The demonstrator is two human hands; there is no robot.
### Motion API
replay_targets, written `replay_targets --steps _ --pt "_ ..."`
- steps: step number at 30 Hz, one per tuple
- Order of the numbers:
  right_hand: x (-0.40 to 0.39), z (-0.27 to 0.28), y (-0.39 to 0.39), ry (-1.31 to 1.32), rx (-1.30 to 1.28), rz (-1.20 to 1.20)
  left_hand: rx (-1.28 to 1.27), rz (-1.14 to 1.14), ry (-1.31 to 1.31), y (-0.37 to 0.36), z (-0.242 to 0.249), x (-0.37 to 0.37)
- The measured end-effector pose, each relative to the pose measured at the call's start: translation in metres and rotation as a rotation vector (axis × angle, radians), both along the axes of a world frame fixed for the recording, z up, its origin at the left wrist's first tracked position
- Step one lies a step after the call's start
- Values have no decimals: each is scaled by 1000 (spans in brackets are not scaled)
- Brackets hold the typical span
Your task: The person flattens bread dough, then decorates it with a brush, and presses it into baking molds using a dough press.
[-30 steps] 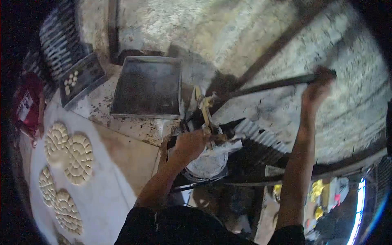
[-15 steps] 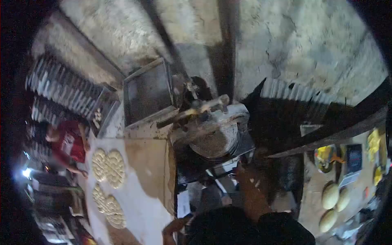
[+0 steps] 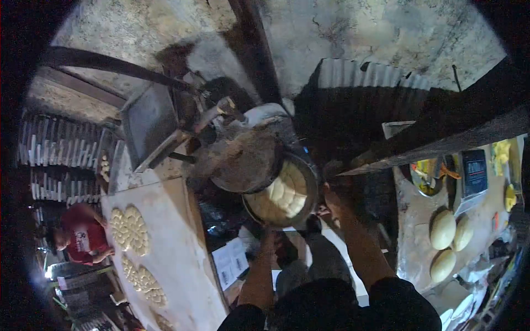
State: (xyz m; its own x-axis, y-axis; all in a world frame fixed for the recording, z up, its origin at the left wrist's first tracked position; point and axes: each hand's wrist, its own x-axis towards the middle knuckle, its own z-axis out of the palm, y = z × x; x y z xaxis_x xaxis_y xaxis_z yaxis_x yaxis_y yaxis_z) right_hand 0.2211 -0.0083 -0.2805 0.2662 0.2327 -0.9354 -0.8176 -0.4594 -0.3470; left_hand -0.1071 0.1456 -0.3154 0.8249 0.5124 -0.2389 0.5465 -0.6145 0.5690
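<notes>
A round metal pan [image 3: 316, 190] holds pale dough [image 3: 286, 193] marked into segments. It juts out from under the round head [image 3: 245, 163] of a dough press, which covers its upper left part. My right hand [image 3: 330, 203] grips the pan's right side, fingers curled at the rim. At the near edge, my left hand [image 3: 269, 237] is closed on the pan, its fingers mostly hidden beneath it. The press's handle [image 3: 218, 113] slants above the head.
Left stands a table [image 3: 182, 243] with divided dough rounds [image 3: 132, 231]; a person in a red shirt [image 3: 88, 234] is beyond it. Dough balls [image 3: 443, 229] and a bowl [image 3: 428, 182] rest on the right table. A dark beam [image 3: 430, 143] juts in from the right.
The pan with segmented dough now shows in front of the press head. My left hand has come up from the lower left to the pan. The view has turned.
</notes>
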Motion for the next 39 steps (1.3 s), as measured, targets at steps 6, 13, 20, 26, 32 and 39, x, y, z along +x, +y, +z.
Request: replay_targets --steps 6,13,20,26,32,39 --pt "7 44 -98 -23 146 -231 -982 887 -816 -108 -117 -21" --pt "-55 142 -86 282 840 -261 -692 964 -34 -99 -27 -118" --pt "-206 368 69 -283 1219 1157 -793 1060 -522 -31 122 -97" --pt "-385 421 89 -885 1152 1831 -727 1028 -1035 42 257 -123" --pt "-436 471 149 -3 1362 991 -496 1125 -1410 114 341 -272" --pt "-519 518 224 43 1329 654 66 1400 -1619 230 408 -524"
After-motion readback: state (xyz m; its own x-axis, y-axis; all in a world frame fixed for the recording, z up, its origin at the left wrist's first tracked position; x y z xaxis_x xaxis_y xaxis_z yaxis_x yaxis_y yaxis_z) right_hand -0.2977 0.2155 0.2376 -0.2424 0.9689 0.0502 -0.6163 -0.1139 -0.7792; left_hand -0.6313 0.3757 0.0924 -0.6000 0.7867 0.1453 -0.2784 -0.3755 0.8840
